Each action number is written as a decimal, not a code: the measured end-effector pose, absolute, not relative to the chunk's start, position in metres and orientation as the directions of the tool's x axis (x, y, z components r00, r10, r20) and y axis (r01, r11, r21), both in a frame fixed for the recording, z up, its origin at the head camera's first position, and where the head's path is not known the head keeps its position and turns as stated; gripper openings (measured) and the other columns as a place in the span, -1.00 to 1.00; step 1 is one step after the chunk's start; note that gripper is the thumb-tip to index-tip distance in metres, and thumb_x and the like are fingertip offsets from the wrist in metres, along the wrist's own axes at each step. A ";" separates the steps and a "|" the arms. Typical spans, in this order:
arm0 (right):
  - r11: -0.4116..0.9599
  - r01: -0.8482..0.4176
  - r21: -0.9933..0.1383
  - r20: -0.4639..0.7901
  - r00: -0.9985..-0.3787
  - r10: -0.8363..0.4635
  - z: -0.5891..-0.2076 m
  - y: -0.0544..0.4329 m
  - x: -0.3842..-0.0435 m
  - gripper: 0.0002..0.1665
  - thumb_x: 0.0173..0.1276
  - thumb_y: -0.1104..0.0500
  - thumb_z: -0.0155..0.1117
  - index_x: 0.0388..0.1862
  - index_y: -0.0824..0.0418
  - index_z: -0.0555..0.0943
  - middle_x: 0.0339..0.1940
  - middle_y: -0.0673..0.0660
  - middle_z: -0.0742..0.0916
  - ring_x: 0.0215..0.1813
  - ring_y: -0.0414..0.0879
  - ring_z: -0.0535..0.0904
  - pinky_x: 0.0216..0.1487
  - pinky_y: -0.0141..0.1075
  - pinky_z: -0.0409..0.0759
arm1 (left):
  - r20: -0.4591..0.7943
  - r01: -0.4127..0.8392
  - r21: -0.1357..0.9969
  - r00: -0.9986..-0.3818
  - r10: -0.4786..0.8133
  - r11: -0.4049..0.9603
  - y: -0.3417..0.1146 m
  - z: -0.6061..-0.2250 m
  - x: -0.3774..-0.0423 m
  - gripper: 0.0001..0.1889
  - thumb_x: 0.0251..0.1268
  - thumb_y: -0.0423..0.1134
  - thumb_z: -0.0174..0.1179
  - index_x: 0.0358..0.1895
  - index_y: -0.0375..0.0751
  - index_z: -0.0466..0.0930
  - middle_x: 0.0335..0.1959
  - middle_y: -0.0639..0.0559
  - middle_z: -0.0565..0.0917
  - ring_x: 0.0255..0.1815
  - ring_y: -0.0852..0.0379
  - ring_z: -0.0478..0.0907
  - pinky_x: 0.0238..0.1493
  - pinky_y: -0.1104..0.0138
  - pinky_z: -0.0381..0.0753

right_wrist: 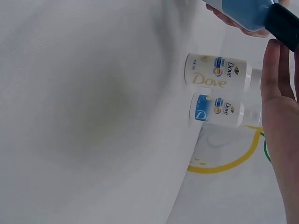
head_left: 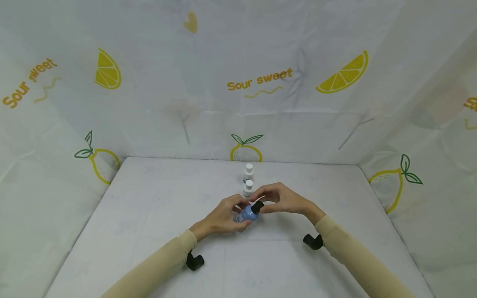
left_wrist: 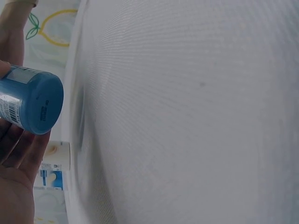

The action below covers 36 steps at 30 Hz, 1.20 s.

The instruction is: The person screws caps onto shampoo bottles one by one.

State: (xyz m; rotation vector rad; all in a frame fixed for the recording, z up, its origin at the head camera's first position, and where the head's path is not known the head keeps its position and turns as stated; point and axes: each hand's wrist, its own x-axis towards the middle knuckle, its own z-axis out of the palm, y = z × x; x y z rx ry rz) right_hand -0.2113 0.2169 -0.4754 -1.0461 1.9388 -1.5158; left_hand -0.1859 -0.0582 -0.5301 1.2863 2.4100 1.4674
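A blue bottle [head_left: 246, 214] with a black cap [head_left: 257, 207] is held tilted above the table, its cap end up to the right. My left hand [head_left: 222, 216] grips the bottle's body; in the left wrist view the base of the blue bottle [left_wrist: 46, 102] faces the camera. Fingers and thumb of my right hand [head_left: 282, 199] pinch the cap from the right. In the right wrist view, fingertips touch the dark cap [right_wrist: 282, 27]. Whether the cap is loose on the bottle I cannot tell.
Just beyond the hands, two white Dove bottles stand upright, a nearer bottle [head_left: 248, 190] and a farther bottle [head_left: 248, 173]. The white tabletop [head_left: 167, 198] meets a lemon-printed curtain [head_left: 208, 132] at the back and sides.
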 end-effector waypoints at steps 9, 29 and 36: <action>0.088 -0.233 -0.968 0.056 -0.548 -0.835 -0.476 0.222 -0.214 -0.64 0.40 0.47 0.44 0.16 0.44 0.71 0.23 0.53 0.73 0.34 -0.13 0.72 0.54 -0.21 0.65 | 0.358 0.621 0.756 -0.657 0.664 0.207 -0.058 -0.533 -0.186 -0.52 0.22 -0.29 0.53 0.19 -0.31 0.63 0.06 -0.15 0.74 0.03 0.04 0.77 0.05 0.41 0.84; 0.160 -0.262 -0.952 0.039 -0.621 -0.783 -0.475 0.216 -0.210 -0.56 0.31 0.46 0.55 0.17 0.36 0.74 0.17 0.42 0.81 0.18 -0.15 0.81 0.38 -0.22 0.76 | 0.357 0.621 0.755 -0.659 0.662 0.211 -0.059 -0.533 -0.185 -0.54 0.23 -0.27 0.54 0.15 -0.31 0.63 0.04 -0.14 0.73 0.03 0.05 0.76 0.06 0.42 0.84; 0.210 -0.272 -0.939 0.022 -0.657 -0.754 -0.475 0.213 -0.209 -0.57 0.30 0.39 0.59 0.15 0.30 0.75 0.12 0.35 0.83 0.09 -0.11 0.83 0.34 -0.29 0.77 | 0.351 0.614 0.760 -0.664 0.660 0.214 -0.061 -0.533 -0.185 -0.55 0.24 -0.26 0.54 0.14 -0.29 0.63 0.04 -0.13 0.73 0.04 0.05 0.76 0.06 0.41 0.84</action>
